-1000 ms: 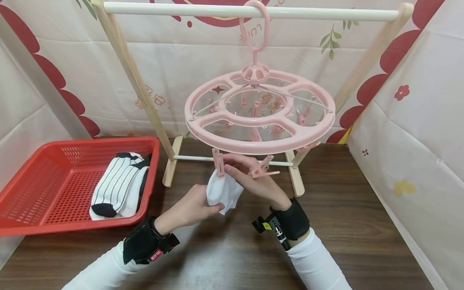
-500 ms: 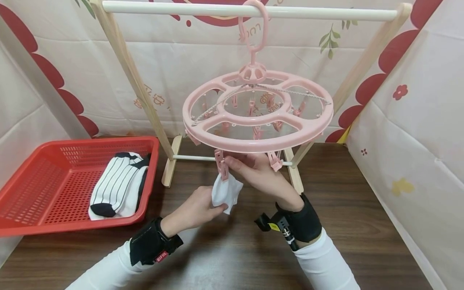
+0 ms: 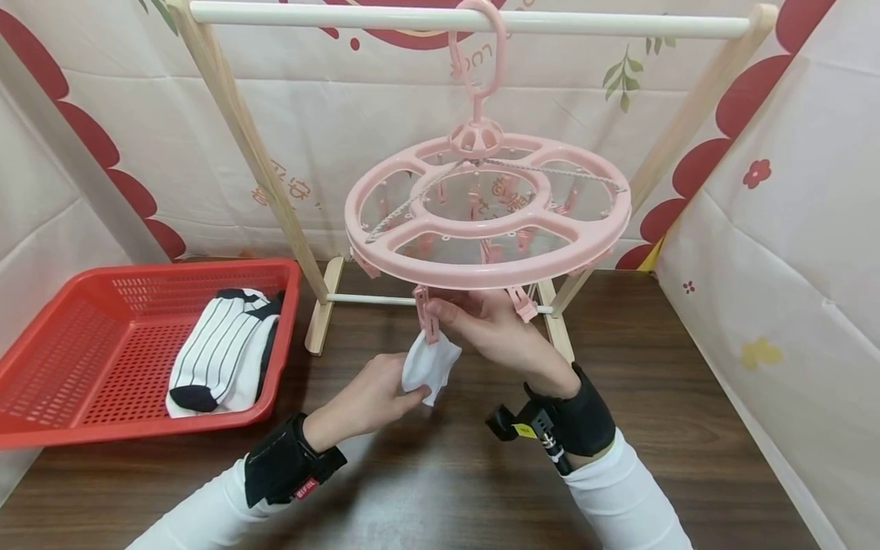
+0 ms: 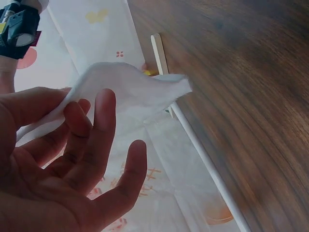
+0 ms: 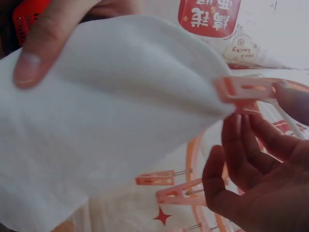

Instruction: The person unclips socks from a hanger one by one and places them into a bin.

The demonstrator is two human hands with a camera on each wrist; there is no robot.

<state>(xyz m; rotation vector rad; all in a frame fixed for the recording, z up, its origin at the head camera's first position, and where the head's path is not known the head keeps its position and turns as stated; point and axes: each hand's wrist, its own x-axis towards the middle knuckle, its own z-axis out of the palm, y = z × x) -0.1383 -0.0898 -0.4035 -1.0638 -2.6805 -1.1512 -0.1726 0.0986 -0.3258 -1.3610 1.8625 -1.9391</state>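
My left hand (image 3: 367,393) pinches a small white fabric piece (image 3: 428,368) between thumb and fingers, near its lower end. In the left wrist view, the other fingers are spread and loosely bent below the fabric. My right hand (image 3: 505,334) pinches a pink clothespin (image 3: 427,319) at the front of the round pink drying hanger (image 3: 474,273). In the right wrist view, this clothespin's nose sits over the fabric's upper tip, with my right thumb (image 5: 293,102) on its tail. Whether the fabric is a sock or a cloth I cannot tell.
The hanger hooks over a white bar (image 3: 605,24) of a wooden rack. Several other pink clothespins dangle from it, one (image 3: 522,303) close to my right wrist. At left stands a red basket (image 3: 137,430) with striped black-and-white socks (image 3: 216,344).
The clothespin and fabric have shifted slightly right with both hands. My right hand has moved farther under the hanger's front rim. The hanger has turned a little, and its dangling clothespins have swung.
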